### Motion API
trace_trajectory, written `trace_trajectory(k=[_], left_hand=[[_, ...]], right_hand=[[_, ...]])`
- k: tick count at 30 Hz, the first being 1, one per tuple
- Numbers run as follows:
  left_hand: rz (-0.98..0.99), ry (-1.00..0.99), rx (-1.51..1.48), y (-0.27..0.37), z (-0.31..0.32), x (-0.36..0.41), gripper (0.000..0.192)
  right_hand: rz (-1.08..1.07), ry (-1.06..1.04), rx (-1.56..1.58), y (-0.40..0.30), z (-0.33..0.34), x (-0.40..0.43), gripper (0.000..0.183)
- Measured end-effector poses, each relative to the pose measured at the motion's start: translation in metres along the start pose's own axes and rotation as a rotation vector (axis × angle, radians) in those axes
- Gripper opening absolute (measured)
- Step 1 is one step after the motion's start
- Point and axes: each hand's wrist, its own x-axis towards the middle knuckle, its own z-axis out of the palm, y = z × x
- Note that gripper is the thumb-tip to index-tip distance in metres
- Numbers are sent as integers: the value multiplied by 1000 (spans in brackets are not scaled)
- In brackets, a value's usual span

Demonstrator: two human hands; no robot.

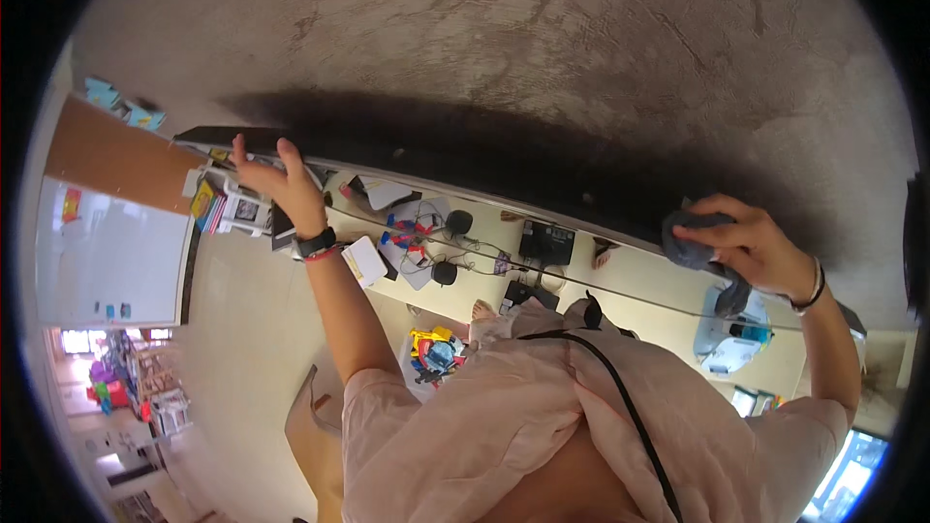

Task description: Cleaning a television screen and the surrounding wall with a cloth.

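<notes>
A long dark panel (465, 167), perhaps a wall-mounted screen, runs across the view against a textured grey wall (508, 29). My left hand (280, 178) touches its lower edge near the left end, fingers spread and pointing up. Toward the right end, my right hand (748, 243) grips a bunched dark grey cloth (690, 236) between thumb and fingers and presses it to the panel's edge. Part of the cloth hangs down below the hand. A thin cable (581, 287) stretches beneath the panel.
My bare feet (483, 311) stand below on a pale surface, near black boxy devices (546, 242), round black pucks (458, 222) and loose cables. A bin of colourful toys (436, 356) sits lower down. A whiteboard (109, 254) and a white shelf with books (243, 211) are at left.
</notes>
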Motion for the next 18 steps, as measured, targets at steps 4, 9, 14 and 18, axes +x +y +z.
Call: trace_trajectory(k=[4,9,14,18], left_hand=[[-24,34,-3,-6,2,-1,64],[52,53,67,-11,-6,1,61],[-117,44,-225,-10,-7,4,46],[4,-74,-131,-21,-22,3,40]], right_hand=[[-146,-64,66,6,7,27,31],[-324,-75,172,-3,46,123,30],[-451,-60,215,-34,89,236,25],[-528,-70,154,-75,119,321,23]])
